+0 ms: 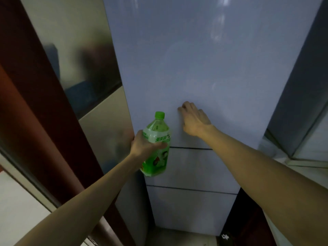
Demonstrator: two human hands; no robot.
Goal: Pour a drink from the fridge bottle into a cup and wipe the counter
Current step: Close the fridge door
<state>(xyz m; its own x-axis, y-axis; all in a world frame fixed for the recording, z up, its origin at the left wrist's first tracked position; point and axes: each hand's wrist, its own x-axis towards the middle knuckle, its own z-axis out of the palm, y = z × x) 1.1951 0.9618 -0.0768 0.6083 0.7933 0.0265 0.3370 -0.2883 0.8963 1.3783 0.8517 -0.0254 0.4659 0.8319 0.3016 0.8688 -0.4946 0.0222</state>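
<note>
A tall pale blue-grey fridge fills the middle of the view, its upper door closed. My right hand rests flat against that door near its lower edge, fingers spread and holding nothing. My left hand grips a green plastic bottle around its middle, upright in front of the fridge's left edge. The bottle has a green cap and a green and white label. No cup is in view.
Two drawer fronts lie below the upper door. A shiny metal side panel and a dark red-brown frame stand to the left. A window sill and frame sit at the right. The floor shows at the fridge's foot.
</note>
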